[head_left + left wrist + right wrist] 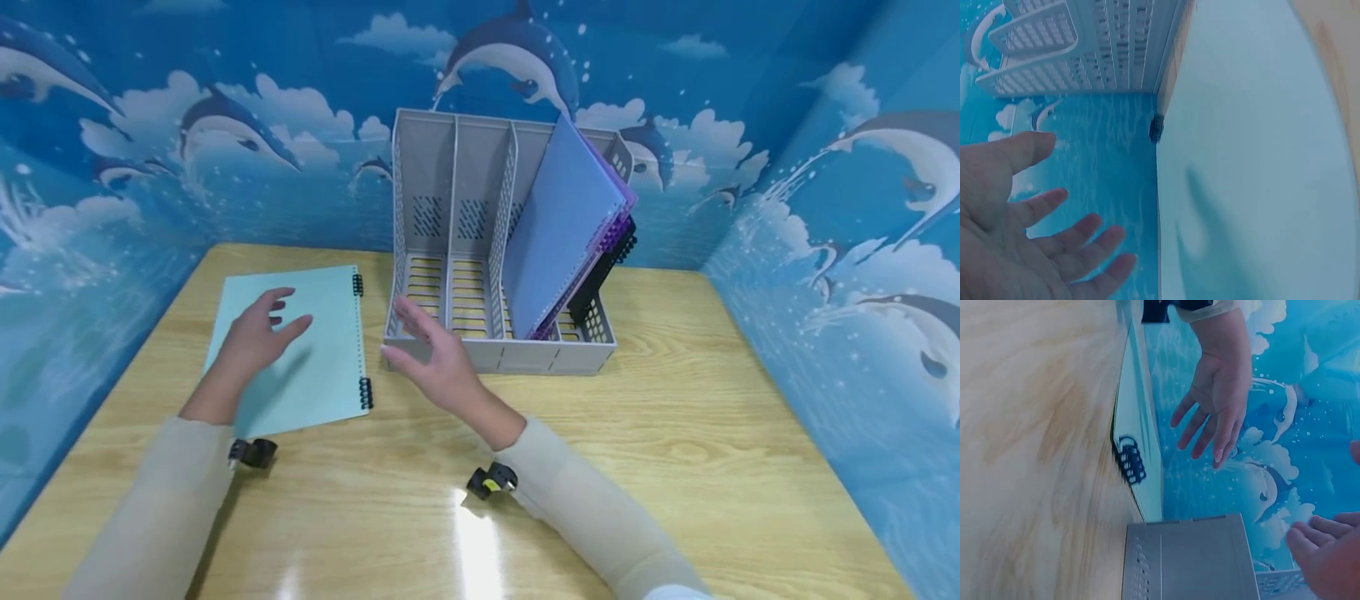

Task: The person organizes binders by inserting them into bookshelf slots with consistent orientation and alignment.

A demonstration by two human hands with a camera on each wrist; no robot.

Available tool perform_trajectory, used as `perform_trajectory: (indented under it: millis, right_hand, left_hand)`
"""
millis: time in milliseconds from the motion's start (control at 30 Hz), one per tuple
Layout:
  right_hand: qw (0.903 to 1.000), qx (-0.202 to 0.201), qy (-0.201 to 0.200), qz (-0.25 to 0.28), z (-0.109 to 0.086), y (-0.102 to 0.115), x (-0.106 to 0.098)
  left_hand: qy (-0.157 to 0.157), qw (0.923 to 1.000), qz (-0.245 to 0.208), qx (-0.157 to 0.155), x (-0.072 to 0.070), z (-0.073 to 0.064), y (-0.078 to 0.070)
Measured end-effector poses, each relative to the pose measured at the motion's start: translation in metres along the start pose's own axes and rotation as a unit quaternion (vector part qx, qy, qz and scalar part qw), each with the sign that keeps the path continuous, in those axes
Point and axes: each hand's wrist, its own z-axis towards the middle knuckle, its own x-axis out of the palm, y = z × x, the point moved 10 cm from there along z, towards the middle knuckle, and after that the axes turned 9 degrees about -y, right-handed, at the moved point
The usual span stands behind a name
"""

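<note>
A pale mint spiral notebook (315,358) lies flat on the table, its black binding coils on the right side. Above its upper left part hovers my left hand (257,336), fingers spread and relaxed, casting a shadow on the cover. My right hand (446,367) is held in front of the left end of a grey file rack (555,358), fingers extended and holding nothing. In the right slots of the rack lean a blue notebook (562,225), a purple one (626,192) behind it, and a black one (600,279). The left wrist view shows my left palm (1041,231) beside the mint cover (1260,137).
The rack's left compartments (427,192) show slatted bottoms and perforated dividers. Around the wooden table (697,433) hang blue dolphin-print curtains (300,100) at the back and sides. A small black camera is strapped to each wrist.
</note>
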Motion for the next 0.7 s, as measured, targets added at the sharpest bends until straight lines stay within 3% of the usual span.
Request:
perform_trajectory:
  millis: [167,300,533,700]
  right_hand:
    - [0.9958,0.055,0.072,0.01,-0.003,-0.007,0.023]
    - [0.9835,0.132,0.11,0.058,-0.007,-0.018,0.039]
    - [0.9485,0.264,0.116,0.132,-0.017,-0.037,0.057]
    - [0.9353,0.314,0.11,0.12,-0.022,-0.048,0.065]
  left_hand:
    - [0.007,0.9994,0.009,-0.032,-0.012,0.001,0.019]
    - [0.003,0.9989,0.002,-0.047,-0.018,0.0,0.029]
    - [-0.001,0.9975,-0.008,-0.07,-0.022,-0.002,0.045]
    - [-0.005,0.9964,-0.004,-0.085,-0.025,0.0,0.052]
